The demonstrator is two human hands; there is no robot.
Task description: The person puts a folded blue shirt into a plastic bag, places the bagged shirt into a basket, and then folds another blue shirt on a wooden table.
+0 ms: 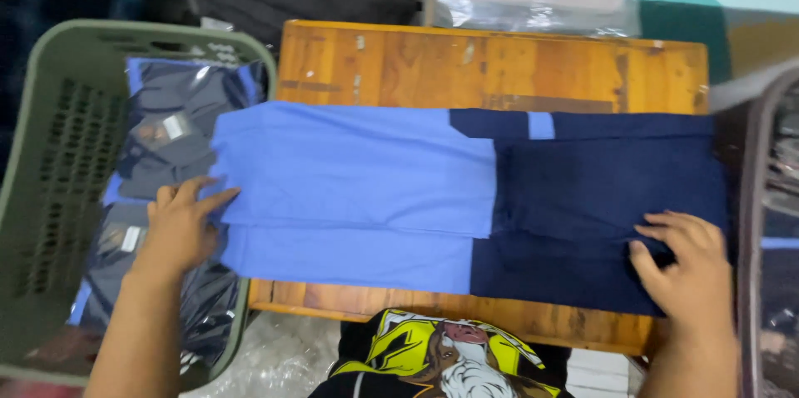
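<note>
Both grips lay flat and open, left hand (179,227) and right hand (687,269) pressing the folded two-tone blue garment (399,190) on the wooden counter (499,65) at mid-frame.

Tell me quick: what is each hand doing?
Left hand: open, flat on the garment's light blue end.
Right hand: open, pressing its navy end.

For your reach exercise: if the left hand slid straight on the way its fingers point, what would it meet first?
The left hand points right, already resting on the light blue cloth; going on, it would probably cross that cloth and reach the navy section.
</note>
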